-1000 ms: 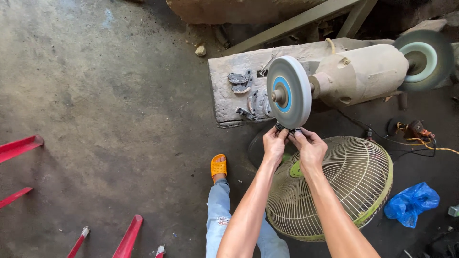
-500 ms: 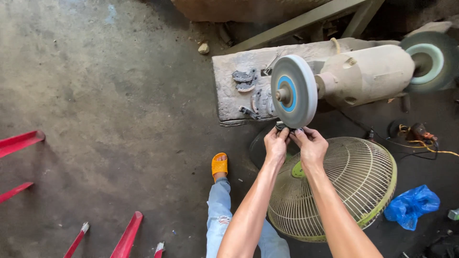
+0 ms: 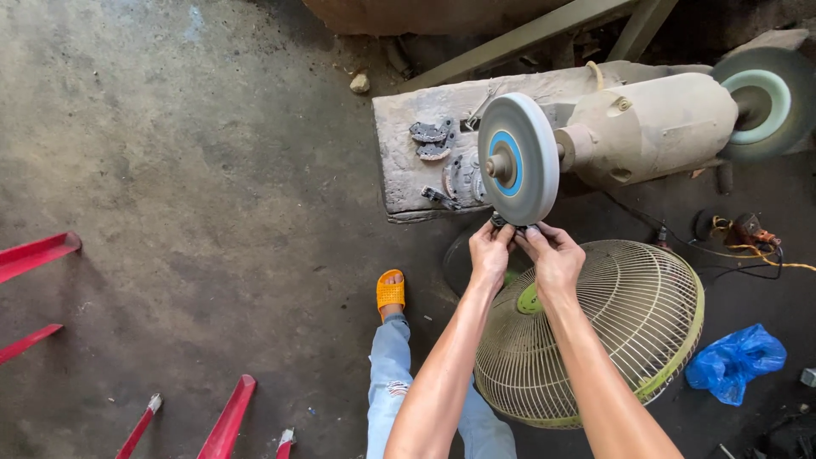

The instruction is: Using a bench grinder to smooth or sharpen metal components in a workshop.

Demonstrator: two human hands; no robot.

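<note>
Both hands have crept a little farther in over the last second and now sit right under the grey grinding wheel (image 3: 518, 159). The left hand (image 3: 489, 255) and right hand (image 3: 554, 257) are closed together, fingers pinching a small dark metal piece (image 3: 507, 223) against the wheel's lower rim, so the grinding contact looks engaged now. The wheel hangs off the near end of the cream motor housing (image 3: 650, 127), and more dark parts (image 3: 442, 153) lie on the worn block (image 3: 399, 174) to its left. Room is tight: a fan guard (image 3: 629, 331) sits just beneath the forearms, with a blue bag (image 3: 735, 361) to the right. To the left the concrete floor (image 3: 187, 170) lies open.
</note>
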